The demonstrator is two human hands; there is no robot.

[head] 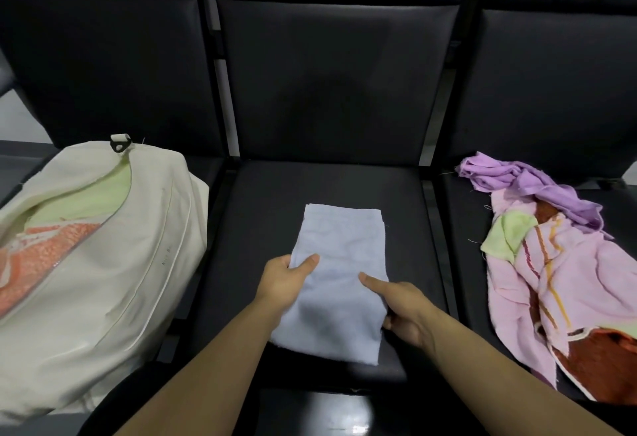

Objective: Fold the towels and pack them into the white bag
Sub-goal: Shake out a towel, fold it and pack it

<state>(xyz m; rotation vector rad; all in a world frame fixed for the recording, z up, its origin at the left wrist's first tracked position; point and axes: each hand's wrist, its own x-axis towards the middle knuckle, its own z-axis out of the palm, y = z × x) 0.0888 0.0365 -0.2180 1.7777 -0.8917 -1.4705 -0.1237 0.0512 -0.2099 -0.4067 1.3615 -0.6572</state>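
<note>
A light blue towel (339,263), folded into a long rectangle, lies on the middle black seat (241,228). My left hand (284,278) grips its left edge, thumb on top and fingers underneath. My right hand (401,308) grips the right edge near the front, thumb lying on the cloth. The white bag (113,280) rests open on the left seat, with an orange towel (41,256) and a pale green towel (86,204) inside.
On the right seat lies a heap of unfolded towels: purple (527,180), pink (586,270), pale green (510,234) and rust-brown (599,363). Dark seat backs (337,73) rise behind all three seats.
</note>
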